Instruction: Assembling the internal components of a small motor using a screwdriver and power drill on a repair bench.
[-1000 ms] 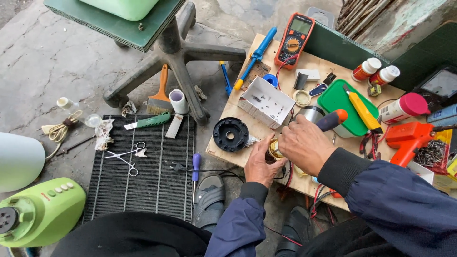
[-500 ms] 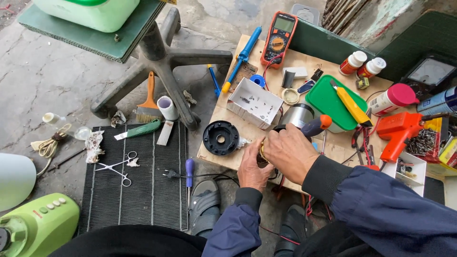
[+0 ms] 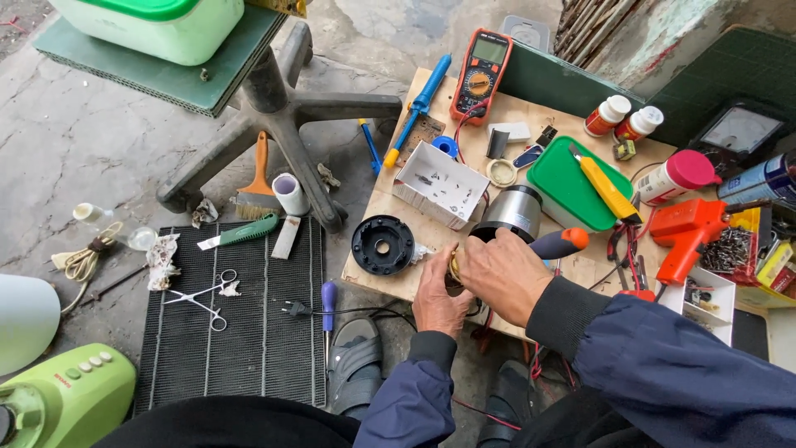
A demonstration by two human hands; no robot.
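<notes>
My left hand (image 3: 438, 297) grips a small brass-coloured part (image 3: 454, 265) at the near edge of a low wooden board (image 3: 390, 199). My right hand (image 3: 502, 274) covers that part from the right and holds a tool with a dark blue and orange handle (image 3: 560, 242). A shiny metal cylinder (image 3: 512, 211) stands just beyond my hands. A round black plastic disc (image 3: 382, 245) lies to the left of them. What the tool's tip touches is hidden under my fingers.
On the board lie a white parts box (image 3: 439, 182), an orange multimeter (image 3: 481, 75), a green lid (image 3: 572, 187) with a yellow knife, small bottles and an orange glue gun (image 3: 688, 232). A black mat (image 3: 240, 332) holds scissors and a screwdriver. A chair base (image 3: 274, 124) stands behind.
Both hands have stayed together on the small part with slight shifts. The camera moved, so the board and floor items sit a little differently in view.
</notes>
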